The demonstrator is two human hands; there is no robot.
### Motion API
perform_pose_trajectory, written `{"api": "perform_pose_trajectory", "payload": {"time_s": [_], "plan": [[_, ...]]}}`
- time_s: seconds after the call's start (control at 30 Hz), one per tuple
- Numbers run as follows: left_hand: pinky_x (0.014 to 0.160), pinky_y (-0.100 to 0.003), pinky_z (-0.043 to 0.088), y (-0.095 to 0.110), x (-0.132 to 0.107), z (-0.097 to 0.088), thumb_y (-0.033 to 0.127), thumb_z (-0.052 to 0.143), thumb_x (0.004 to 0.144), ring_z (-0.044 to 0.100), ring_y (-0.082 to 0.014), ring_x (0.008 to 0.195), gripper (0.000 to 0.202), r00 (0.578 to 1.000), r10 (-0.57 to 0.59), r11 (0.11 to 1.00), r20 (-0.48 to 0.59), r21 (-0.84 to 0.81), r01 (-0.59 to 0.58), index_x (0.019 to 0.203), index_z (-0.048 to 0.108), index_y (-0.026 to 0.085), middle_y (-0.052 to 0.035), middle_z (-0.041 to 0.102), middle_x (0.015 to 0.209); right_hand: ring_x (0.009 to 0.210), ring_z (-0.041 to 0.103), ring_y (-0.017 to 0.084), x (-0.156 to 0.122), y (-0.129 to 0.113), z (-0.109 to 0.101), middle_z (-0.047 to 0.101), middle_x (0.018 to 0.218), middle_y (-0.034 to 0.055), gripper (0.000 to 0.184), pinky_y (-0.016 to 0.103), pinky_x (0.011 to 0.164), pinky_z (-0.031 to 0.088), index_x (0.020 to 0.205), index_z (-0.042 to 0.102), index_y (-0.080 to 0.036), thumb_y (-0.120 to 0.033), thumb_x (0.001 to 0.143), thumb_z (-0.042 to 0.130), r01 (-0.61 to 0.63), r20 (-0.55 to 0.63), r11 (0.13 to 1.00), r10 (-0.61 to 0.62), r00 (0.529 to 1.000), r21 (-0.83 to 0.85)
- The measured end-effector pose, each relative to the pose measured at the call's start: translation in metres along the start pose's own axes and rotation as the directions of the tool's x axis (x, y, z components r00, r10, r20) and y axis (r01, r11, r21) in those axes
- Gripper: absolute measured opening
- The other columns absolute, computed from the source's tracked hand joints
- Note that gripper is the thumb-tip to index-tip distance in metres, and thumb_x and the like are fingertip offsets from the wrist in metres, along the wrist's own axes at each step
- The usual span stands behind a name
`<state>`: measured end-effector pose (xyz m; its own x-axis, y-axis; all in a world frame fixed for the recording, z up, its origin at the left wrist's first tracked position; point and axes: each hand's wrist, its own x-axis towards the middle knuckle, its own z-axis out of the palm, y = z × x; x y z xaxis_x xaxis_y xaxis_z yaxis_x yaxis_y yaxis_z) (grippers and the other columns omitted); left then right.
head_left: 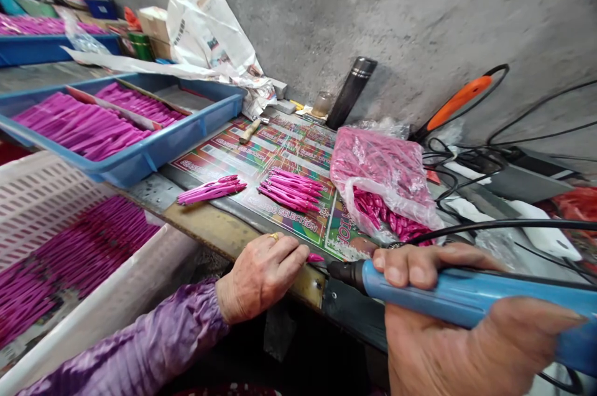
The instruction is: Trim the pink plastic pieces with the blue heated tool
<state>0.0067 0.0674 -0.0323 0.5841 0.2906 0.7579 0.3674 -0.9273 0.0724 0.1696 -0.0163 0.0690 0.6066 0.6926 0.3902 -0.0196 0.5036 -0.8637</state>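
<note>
My left hand (261,278), with a gold ring on one finger, rests at the bench edge and pinches a small pink plastic piece (315,257) between its fingertips. My right hand (448,352) is wrapped around a blue-handled electric tool (443,287) with a black nose and cord. That nose points at the pink piece, very close to it, though I cannot tell whether they touch. Two bundles of slender pink plastic pieces (211,189) lie on a printed mat (224,156) beyond my hands.
A blue tray (144,153) of pink pieces sits left of the mat, and a white slatted crate (37,184) holding more lies below it. A clear bag of pink pieces (377,166) stands right of the mat. Black cables (466,160) and an orange-handled tool (459,97) lie against the concrete wall.
</note>
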Motion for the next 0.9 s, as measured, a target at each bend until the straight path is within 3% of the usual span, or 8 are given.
{"api": "perform_pose_trajectory", "payload": {"time_s": [0.23, 0.33, 0.43, 0.53, 0.63, 0.7, 0.8, 0.9], "plan": [[0.061, -0.026, 0.047, 0.004, 0.005, -0.004, 0.015, 0.046, 0.103, 0.061, -0.0147, 0.066, 0.02, 0.996, -0.081, 0.995, 0.024, -0.06, 0.082, 0.097, 0.065, 0.016, -0.0038, 0.069, 0.082, 0.056, 0.049, 0.013, -0.004, -0.004, 0.0, 0.05, 0.059, -0.0051, 0.053, 0.033, 0.063, 0.051, 0.077, 0.061, -0.023, -0.075, 0.076, 0.071, -0.021, 0.011, 1.0, 0.021, 1.0, 0.022], [0.062, -0.024, 0.048, 0.012, 0.004, -0.011, 0.017, 0.048, 0.104, 0.062, -0.0144, 0.067, 0.019, 0.982, -0.182, 0.967, 0.053, -0.174, 0.188, 0.097, 0.066, 0.016, -0.0038, 0.07, 0.082, 0.056, 0.049, 0.013, -0.007, -0.007, -0.001, 0.051, 0.06, -0.005, 0.052, 0.034, 0.064, 0.051, 0.078, 0.06, -0.023, -0.073, 0.078, 0.071, -0.003, 0.026, 1.0, 0.003, 1.0, -0.003], [0.064, -0.023, 0.049, 0.023, 0.004, -0.022, 0.019, 0.051, 0.104, 0.064, -0.0135, 0.07, 0.018, 0.935, -0.337, 0.863, 0.107, -0.362, 0.353, 0.1, 0.068, 0.016, -0.0035, 0.07, 0.083, 0.057, 0.05, 0.013, -0.011, -0.01, -0.001, 0.053, 0.061, -0.0047, 0.049, 0.033, 0.064, 0.051, 0.08, 0.061, -0.022, -0.071, 0.08, 0.071, 0.019, 0.05, 1.0, -0.018, 0.999, -0.022], [0.062, -0.022, 0.046, 0.033, 0.006, -0.035, 0.023, 0.054, 0.101, 0.061, -0.0118, 0.066, 0.018, 0.802, -0.515, 0.601, 0.303, -0.54, 0.59, 0.095, 0.069, 0.016, -0.001, 0.068, 0.076, 0.056, 0.051, 0.013, -0.014, -0.012, 0.001, 0.054, 0.06, -0.0049, 0.046, 0.032, 0.062, 0.05, 0.08, 0.061, -0.022, -0.067, 0.08, 0.072, 0.035, 0.081, 0.999, -0.032, 0.996, -0.031], [0.053, -0.02, 0.039, 0.039, 0.01, -0.045, 0.034, 0.058, 0.096, 0.052, -0.0092, 0.057, 0.024, 0.553, -0.586, 0.16, 0.592, -0.585, 0.795, 0.087, 0.068, 0.015, 0.0018, 0.06, 0.066, 0.056, 0.052, 0.013, -0.016, -0.013, 0.003, 0.055, 0.06, -0.005, 0.043, 0.032, 0.062, 0.05, 0.082, 0.062, -0.023, -0.065, 0.082, 0.071, 0.044, 0.116, 0.998, -0.039, 0.992, -0.041], [0.047, -0.018, 0.034, 0.042, 0.011, -0.05, 0.042, 0.062, 0.091, 0.047, -0.0076, 0.052, 0.028, 0.418, -0.544, -0.109, 0.727, -0.555, 0.824, 0.087, 0.065, 0.014, 0.0029, 0.057, 0.063, 0.055, 0.052, 0.013, -0.018, -0.015, 0.006, 0.055, 0.061, -0.0052, 0.043, 0.033, 0.062, 0.05, 0.082, 0.063, -0.023, -0.066, 0.083, 0.07, 0.047, 0.14, 0.997, -0.039, 0.989, -0.053], [0.042, -0.017, 0.031, 0.046, 0.007, -0.052, 0.05, 0.068, 0.082, 0.046, -0.0062, 0.045, 0.038, 0.309, -0.48, -0.337, 0.821, -0.498, 0.799, 0.09, 0.063, 0.013, 0.0029, 0.059, 0.063, 0.054, 0.053, 0.013, -0.021, -0.016, 0.009, 0.054, 0.06, -0.0055, 0.045, 0.033, 0.062, 0.051, 0.08, 0.063, -0.023, -0.067, 0.082, 0.07, 0.05, 0.157, 0.995, -0.037, 0.987, -0.082], [0.04, -0.017, 0.03, 0.052, -0.001, -0.049, 0.052, 0.072, 0.076, 0.045, -0.0053, 0.041, 0.043, 0.258, -0.487, -0.434, 0.834, -0.488, 0.757, 0.093, 0.062, 0.013, 0.0036, 0.059, 0.061, 0.054, 0.054, 0.013, -0.023, -0.015, 0.01, 0.054, 0.06, -0.0055, 0.045, 0.034, 0.062, 0.051, 0.08, 0.063, -0.023, -0.067, 0.082, 0.07, 0.053, 0.177, 0.994, -0.036, 0.984, -0.091]]}}
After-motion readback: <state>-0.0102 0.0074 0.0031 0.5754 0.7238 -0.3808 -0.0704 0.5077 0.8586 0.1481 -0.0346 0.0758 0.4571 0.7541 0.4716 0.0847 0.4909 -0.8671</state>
